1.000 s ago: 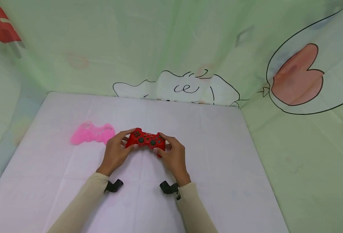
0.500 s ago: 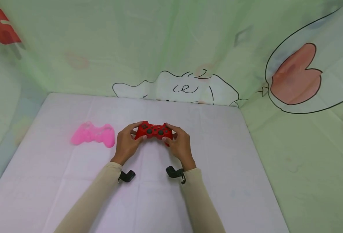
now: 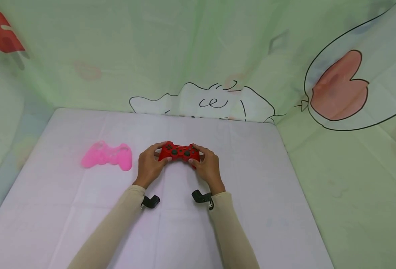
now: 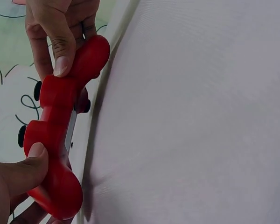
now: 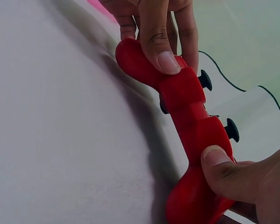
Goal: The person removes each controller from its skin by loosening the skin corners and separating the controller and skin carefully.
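A red game controller [image 3: 180,152] with black thumbsticks is held between both hands near the middle of the table, its buttons facing up. My left hand [image 3: 149,164] grips its left end, the thumb [image 4: 36,151] pressing the edge nearest me and the fingers curled beneath. At the other end my right hand [image 3: 208,166] holds it the same way, with its thumb [image 5: 215,156] along the near edge. The controller seems raised off the cloth in the wrist views. To the left of my left hand lies a pink controller-shaped cover [image 3: 108,155], apart from both hands.
A white cloth covers the table [image 3: 265,216]. Behind it and at the sides hangs a pale green printed curtain [image 3: 150,45], with a drawn balloon and heart on the right. A small black wrist camera [image 3: 202,196] sits on each sleeve.
Both hands have carried the red controller to the right and away from me, mostly in the first half second. The pink cover has stayed in place.
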Motion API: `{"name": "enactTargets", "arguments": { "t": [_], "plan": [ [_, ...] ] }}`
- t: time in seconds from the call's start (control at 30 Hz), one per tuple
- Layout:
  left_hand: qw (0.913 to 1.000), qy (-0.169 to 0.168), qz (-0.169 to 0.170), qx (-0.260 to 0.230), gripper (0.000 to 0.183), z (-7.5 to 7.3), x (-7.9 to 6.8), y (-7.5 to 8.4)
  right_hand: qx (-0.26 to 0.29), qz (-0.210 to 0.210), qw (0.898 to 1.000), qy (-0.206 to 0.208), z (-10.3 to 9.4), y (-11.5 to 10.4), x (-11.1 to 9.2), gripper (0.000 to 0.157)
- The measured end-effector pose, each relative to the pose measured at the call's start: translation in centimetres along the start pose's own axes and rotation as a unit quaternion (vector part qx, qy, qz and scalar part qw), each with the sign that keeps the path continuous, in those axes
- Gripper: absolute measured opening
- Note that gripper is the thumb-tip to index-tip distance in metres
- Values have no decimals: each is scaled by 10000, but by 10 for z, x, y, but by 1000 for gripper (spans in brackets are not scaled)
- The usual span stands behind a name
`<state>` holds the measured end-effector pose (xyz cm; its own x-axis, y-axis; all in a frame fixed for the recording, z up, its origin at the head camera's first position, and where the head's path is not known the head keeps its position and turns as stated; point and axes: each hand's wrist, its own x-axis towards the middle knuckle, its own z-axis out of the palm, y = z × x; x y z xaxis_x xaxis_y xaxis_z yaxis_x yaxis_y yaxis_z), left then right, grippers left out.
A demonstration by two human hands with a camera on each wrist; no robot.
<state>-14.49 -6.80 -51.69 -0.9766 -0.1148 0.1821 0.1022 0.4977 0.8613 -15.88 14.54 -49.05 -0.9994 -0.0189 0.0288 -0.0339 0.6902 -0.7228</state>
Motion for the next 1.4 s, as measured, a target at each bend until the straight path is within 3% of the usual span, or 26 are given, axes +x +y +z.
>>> {"name": "enactTargets", "arguments": {
  "t": [0.5, 1.07, 1.23, 1.4],
  "plan": [
    [9999, -8, -126, -18, 58, 2, -3, -8, -49, 86, 10000, 4, 6, 4, -3, 61],
    [9997, -72, -180, -123, 59, 1, -5, -6, 4, -54, 10000, -15, 7, 3, -8, 61],
    [9999, -164, -25, -11, 61, -1, -7, -6, -88, -287, 9995, -29, 7, 3, -10, 62],
    [9982, -264, 349, 419, 65, -6, -11, -4, -350, -709, 9969, 9, 6, 3, -12, 65]
  ]
}}
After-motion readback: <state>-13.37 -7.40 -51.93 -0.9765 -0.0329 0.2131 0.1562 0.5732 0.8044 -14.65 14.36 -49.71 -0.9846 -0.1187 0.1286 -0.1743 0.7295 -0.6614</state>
